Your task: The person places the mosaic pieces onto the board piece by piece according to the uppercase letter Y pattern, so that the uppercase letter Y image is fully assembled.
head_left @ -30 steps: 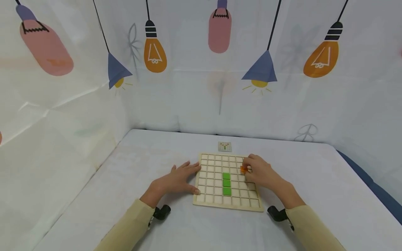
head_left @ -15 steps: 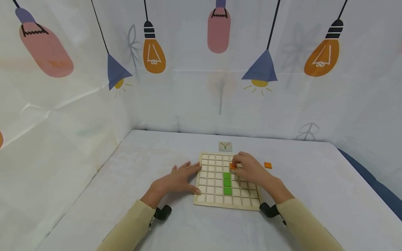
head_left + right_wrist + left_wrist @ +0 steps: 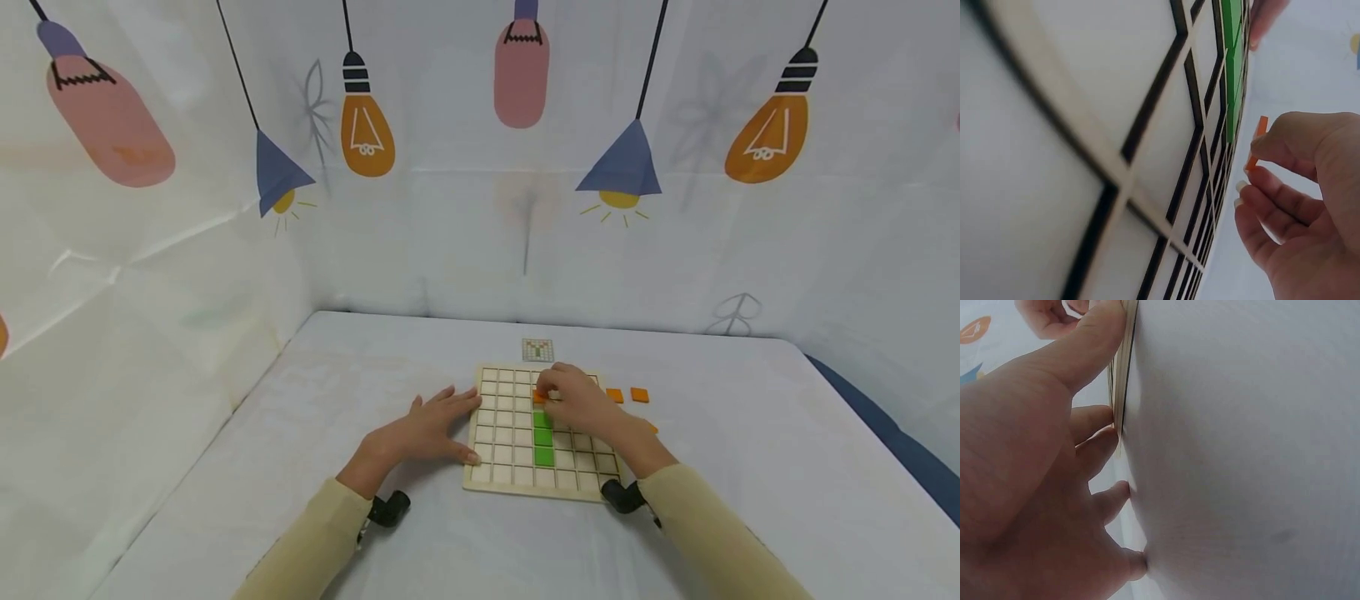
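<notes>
The spread left hand [image 3: 429, 427] touches the nine-o'clock edge of the gridded board [image 3: 502, 435]; the right hand [image 3: 580, 404] pinches an orange tile [image 3: 1260, 129] over its twelve-o'clock half.

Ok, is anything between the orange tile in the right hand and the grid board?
Nothing visible: the right wrist view shows an open gap between the orange tile and the grid board. In the head view, the right hand and tile hide the cell underneath.

The white table [image 3: 750, 450] carries a pale grid board [image 3: 522, 456], a small card [image 3: 537, 350] and loose orange tiles [image 3: 639, 395].
</notes>
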The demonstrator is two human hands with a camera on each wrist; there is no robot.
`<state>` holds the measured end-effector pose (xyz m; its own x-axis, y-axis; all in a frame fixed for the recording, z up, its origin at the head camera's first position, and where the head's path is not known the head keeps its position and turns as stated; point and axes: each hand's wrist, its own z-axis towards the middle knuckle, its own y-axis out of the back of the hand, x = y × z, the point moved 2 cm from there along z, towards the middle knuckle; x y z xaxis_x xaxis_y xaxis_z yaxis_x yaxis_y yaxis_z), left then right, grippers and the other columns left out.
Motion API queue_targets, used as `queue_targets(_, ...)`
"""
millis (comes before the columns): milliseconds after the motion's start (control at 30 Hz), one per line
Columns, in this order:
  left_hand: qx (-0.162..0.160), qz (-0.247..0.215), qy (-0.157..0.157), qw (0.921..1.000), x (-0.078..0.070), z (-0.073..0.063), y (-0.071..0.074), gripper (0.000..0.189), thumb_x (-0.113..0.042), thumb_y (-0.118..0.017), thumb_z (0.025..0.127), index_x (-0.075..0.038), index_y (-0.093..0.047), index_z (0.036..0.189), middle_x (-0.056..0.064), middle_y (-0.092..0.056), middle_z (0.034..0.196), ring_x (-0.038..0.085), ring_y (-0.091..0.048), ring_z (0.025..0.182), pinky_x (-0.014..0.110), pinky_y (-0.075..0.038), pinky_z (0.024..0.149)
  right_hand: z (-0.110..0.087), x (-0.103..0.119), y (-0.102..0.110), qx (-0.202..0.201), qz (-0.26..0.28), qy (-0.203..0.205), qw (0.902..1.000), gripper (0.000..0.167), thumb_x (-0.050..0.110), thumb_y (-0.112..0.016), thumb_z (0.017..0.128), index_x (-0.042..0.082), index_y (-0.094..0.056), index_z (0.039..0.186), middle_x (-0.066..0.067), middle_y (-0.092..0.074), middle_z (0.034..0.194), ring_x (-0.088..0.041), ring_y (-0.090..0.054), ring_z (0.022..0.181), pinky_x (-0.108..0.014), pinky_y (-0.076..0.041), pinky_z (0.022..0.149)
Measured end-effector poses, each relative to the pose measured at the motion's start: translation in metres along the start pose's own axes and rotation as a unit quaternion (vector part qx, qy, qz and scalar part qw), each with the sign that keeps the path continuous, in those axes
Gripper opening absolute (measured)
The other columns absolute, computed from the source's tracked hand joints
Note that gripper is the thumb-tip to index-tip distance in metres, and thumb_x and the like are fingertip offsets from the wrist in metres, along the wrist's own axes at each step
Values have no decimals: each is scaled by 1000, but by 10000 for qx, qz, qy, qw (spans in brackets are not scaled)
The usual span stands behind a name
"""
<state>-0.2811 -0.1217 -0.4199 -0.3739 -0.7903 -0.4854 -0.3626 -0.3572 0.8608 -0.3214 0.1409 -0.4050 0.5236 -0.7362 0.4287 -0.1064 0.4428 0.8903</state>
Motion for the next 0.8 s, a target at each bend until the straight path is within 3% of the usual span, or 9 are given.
queue_targets(200, 15, 51, 24, 10000, 1, 0, 0, 93, -53, -78, 80, -26, -32, 157, -8, -25, 165, 29, -11, 156, 73, -5, 117, 9, 9, -2, -75, -10, 160, 9998, 11, 2, -67, 85, 10, -66, 92, -4, -64, 95, -19, -54, 86, -36, -49, 77)
queue_targets(633, 29, 2, -122, 9999, 2, -2, -2, 92, -53, -77, 81, -24, -34, 156, -5, -26, 165, 31, -13, 156, 74, -6, 116, 26, 15, -17, 198, -6, -222, 9996, 17, 0, -64, 84, 12, -66, 97, -4, -62, 100, -18, -54, 90, -37, -49, 79)
queue_targets(800, -7, 84, -70, 9999, 3, -3, -1, 92, -55, -76, 81, -26, -33, 157, -8, -25, 165, 30, -12, 156, 73, -7, 116, 34, 21, -18, 140, -203, -113, 9996, 17, 2, -64, 85, 13, -67, 98, -3, -63, 99, -19, -57, 90, -38, -51, 80)
